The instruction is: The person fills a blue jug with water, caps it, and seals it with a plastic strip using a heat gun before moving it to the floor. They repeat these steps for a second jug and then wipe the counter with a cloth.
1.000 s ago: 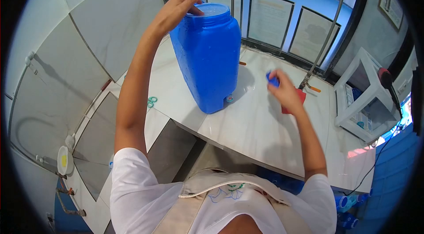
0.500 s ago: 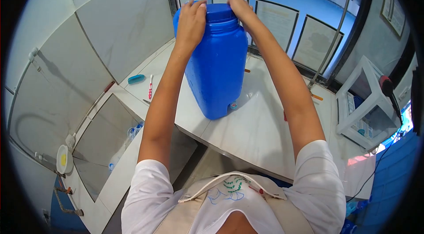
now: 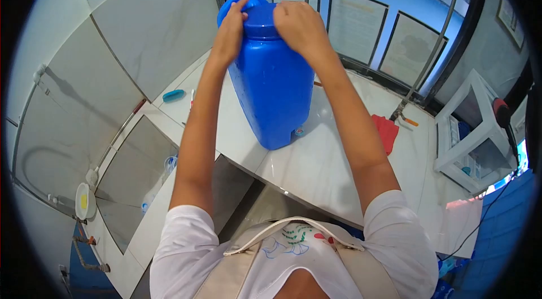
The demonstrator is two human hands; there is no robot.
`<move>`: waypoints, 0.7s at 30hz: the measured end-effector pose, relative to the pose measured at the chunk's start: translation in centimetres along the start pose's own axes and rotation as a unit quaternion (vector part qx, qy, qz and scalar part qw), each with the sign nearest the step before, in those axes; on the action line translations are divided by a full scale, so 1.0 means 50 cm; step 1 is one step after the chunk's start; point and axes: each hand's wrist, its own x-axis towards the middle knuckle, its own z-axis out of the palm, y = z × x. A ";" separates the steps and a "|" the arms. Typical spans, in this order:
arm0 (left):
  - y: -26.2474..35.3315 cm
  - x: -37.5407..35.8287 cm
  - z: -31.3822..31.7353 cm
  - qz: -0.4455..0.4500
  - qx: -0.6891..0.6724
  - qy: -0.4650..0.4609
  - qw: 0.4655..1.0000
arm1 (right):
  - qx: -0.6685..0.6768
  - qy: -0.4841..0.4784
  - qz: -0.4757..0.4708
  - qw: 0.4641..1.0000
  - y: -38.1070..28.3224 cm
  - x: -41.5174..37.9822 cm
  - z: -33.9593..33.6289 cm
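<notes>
A tall blue plastic jug point(image 3: 274, 81) stands upright on a white marble counter point(image 3: 333, 163). Its blue screw cap point(image 3: 261, 14) sits on the neck at the top. My right hand point(image 3: 299, 25) is wrapped over the cap from the right. My left hand point(image 3: 230, 31) grips the jug's shoulder and handle on the left side. A small tap fitting shows low on the jug's front.
A red cloth point(image 3: 387, 131) lies on the counter right of the jug, near a pipe with an orange valve point(image 3: 407, 119). A blue brush point(image 3: 173, 95) and a toothbrush lie behind my left arm. A white shelf unit point(image 3: 471, 135) stands at the right.
My right hand carried the blue cap from the counter to the jug's mouth and now closes over it. My left hand stays on the jug's top. The view shifted slightly.
</notes>
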 end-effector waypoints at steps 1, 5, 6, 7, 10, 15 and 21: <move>-0.004 0.009 -0.010 -0.047 -0.044 -0.028 0.998 | 0.002 -0.004 0.002 1.000 -0.027 -0.010 0.013; -0.019 0.032 -0.032 -0.073 0.110 -0.004 0.991 | -0.119 0.168 0.079 0.976 -0.058 -0.015 0.025; -0.067 0.056 -0.040 -0.056 0.225 -0.062 0.971 | 0.005 0.192 0.085 0.978 -0.010 0.014 0.021; -0.024 0.037 -0.019 -0.051 0.224 -0.059 0.972 | 0.126 0.213 0.089 0.965 0.032 0.039 0.010; 0.079 -0.050 0.053 -0.159 0.046 0.105 0.981 | 0.199 0.106 0.086 0.970 0.043 0.033 0.010; -0.020 0.034 -0.036 -0.220 -0.054 -0.088 0.970 | 0.129 0.098 0.139 0.977 -0.021 -0.089 -0.037; 0.136 -0.058 0.048 -0.108 0.159 0.112 0.975 | 0.360 0.049 0.050 0.930 0.103 0.060 0.073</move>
